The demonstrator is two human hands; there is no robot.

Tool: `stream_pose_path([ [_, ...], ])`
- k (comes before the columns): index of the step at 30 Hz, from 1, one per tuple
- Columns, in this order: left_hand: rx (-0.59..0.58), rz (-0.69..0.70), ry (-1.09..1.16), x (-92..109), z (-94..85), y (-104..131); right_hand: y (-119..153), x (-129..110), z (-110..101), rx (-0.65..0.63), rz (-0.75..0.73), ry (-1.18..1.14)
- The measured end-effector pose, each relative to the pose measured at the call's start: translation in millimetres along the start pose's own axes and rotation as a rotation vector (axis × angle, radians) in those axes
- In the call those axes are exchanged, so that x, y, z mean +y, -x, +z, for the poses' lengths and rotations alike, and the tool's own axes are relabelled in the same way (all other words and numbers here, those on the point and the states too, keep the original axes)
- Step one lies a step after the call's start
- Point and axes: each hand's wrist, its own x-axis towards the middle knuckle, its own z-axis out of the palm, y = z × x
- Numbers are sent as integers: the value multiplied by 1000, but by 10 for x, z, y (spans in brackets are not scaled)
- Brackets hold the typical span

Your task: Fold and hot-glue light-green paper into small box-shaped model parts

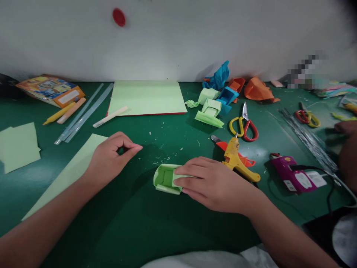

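Head view: left hand [107, 160] over the counter [125, 234], left of the green paper box [164, 178] and apart from it. Grip pinched closed, thumb to fingertip; can't tell if something tiny is between. Left forearm crosses over a long green sheet [65, 175].

Right hand [213, 184] grasping the green paper box at its right end, fingers over the wall and inside; box open side up, on the counter, between the hands, nearer the front.

Just right of right hand: yellow glue gun [232, 158], lying over an orange-red cutter [221, 145]. Scissors [245, 110] behind, red and yellow handles. Folded green pieces [211, 108] further back, near blue paper [220, 76] and orange paper [258, 89].

Back centre: pale green sheets [147, 96]. Left of them: clear strips [90, 111], yellow marker [60, 113], printed box [51, 89]. Far left: green paper pieces [21, 147]. Right side: purple power unit [295, 175] with cable plugged in, second scissors [302, 116], another person's hand [348, 149] at the edge, blurred.
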Motion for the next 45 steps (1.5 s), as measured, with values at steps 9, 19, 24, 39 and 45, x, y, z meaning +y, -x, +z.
stream_pose_path([
  [9, 72, 31, -122, -88, 53, -28, 10, 2, 1, -11, 20, -17],
  [19, -56, 57, -156, -128, 53, -31, 17, 1, 4, -2, 19, -10],
  [24, -61, 121, -184, -131, 38, -17, 18, -5, -2, 3, 3, 0],
  [39, 251, 341, 28, 420, -367, 80, 1, -3, -9, -2, 5, -6],
  [45, 121, 392, -58, 735, -294, 265, -5, -8, -10, -10, 9, -10],
])
